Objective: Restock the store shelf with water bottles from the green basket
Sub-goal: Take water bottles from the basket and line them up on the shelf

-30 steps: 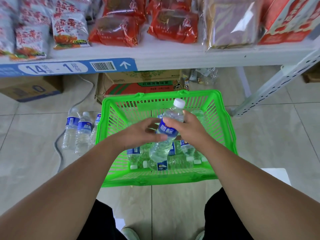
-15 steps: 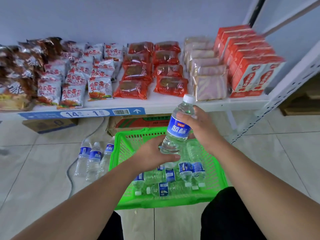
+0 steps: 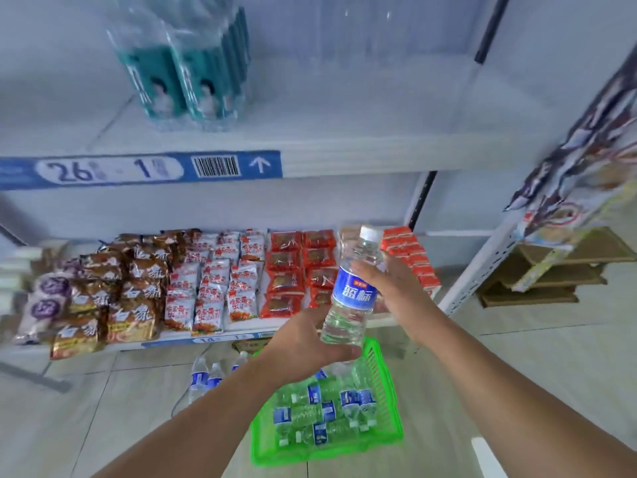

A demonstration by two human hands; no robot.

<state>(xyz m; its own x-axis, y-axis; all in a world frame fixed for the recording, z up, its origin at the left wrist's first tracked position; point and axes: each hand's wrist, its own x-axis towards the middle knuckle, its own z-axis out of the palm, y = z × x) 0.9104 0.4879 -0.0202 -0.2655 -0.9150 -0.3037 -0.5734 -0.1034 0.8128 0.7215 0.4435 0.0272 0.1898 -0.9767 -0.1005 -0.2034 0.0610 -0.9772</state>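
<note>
Upper shelf (image 3: 344, 146) now in view, mostly bare beside teal bottles (image 3: 186, 70). Bottle (image 3: 353, 288) has risen clear of the basket (image 3: 389, 401): my left hand (image 3: 306, 343) cups its base, right hand (image 3: 393, 288) fingers clamped on the label. Placing comes next, I judge.

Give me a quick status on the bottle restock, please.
Both hands on one water bottle: left hand at its base, right hand at the label. Upper shelf open beside teal bottles. More remain in green basket.

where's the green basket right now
The green basket sits on the floor, lower centre of the head view, below both hands holding a bottle.
</note>
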